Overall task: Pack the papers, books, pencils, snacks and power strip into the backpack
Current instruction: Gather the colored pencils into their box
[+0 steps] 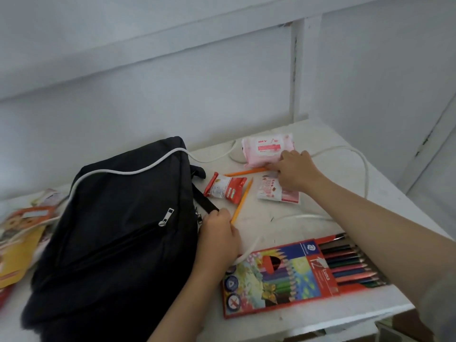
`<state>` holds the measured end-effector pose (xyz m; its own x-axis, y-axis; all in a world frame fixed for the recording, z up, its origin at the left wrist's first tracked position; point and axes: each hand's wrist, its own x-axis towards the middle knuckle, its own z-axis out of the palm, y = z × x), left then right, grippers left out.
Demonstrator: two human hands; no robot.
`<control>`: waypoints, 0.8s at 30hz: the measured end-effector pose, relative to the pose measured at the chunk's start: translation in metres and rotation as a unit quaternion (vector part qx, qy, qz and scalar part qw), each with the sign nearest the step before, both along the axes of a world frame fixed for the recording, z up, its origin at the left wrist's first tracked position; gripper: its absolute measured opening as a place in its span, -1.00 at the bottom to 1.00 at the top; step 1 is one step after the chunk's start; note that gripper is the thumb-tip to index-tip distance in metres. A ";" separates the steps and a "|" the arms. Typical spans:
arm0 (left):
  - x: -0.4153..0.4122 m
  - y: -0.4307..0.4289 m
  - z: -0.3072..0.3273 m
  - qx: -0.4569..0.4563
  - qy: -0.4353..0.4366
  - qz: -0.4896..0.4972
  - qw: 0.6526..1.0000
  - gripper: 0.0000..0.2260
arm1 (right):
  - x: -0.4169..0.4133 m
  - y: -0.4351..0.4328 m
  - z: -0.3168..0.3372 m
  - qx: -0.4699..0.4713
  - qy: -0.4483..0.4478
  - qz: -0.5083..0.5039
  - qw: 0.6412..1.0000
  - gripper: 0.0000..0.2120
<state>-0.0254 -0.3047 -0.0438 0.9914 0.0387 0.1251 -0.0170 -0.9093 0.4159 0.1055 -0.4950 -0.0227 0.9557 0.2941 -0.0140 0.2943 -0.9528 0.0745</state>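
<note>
A black backpack (118,233) lies on the white table (283,223), a white power cord (138,170) draped over it. My left hand (218,236) grips the backpack's right edge by its strap. My right hand (294,172) reaches to the far side, fingers curled at the end of an orange pencil (243,172) and a pink snack packet (277,192). A second orange pencil (241,202) lies beside a red and white snack packet (225,188). A box of coloured pencils (296,270) lies open near the front edge.
A pink wipes pack (267,146) sits at the back, near the wall. Orange and yellow books and papers (22,233) lie left of the backpack. The white cord loops across the right of the table (362,169). The table's front edge is just below the pencil box.
</note>
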 end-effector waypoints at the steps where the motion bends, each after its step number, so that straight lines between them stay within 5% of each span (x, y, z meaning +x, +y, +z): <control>1: 0.000 0.000 0.000 0.005 0.008 0.007 1.000 -0.97 | 0.002 0.001 -0.001 0.006 -0.002 -0.003 1.000 -0.63; 7: -0.001 0.000 0.002 0.009 -0.016 -0.002 1.000 -0.94 | 0.008 0.003 0.001 0.035 -0.068 -0.047 0.996 -0.74; 12: -0.005 -0.003 0.006 -0.144 -0.004 0.036 0.989 -0.93 | 0.005 -0.010 0.001 0.043 -0.065 -0.068 0.995 -0.79; 17: -0.007 -0.007 0.010 -0.258 -0.156 0.033 0.953 -0.89 | -0.004 -0.024 -0.001 0.104 -0.074 -0.045 0.991 -0.84; 24: -0.013 -0.017 0.033 -0.346 -0.242 0.020 0.906 -0.73 | -0.008 -0.029 -0.004 0.182 -0.059 -0.043 0.981 -0.82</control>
<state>-0.0382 -0.3212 -0.0106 0.8233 0.3077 0.4770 -0.3228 -0.4376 0.8393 0.0977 -0.5244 -0.0263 0.9659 0.1774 0.1885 0.2216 -0.9432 -0.2476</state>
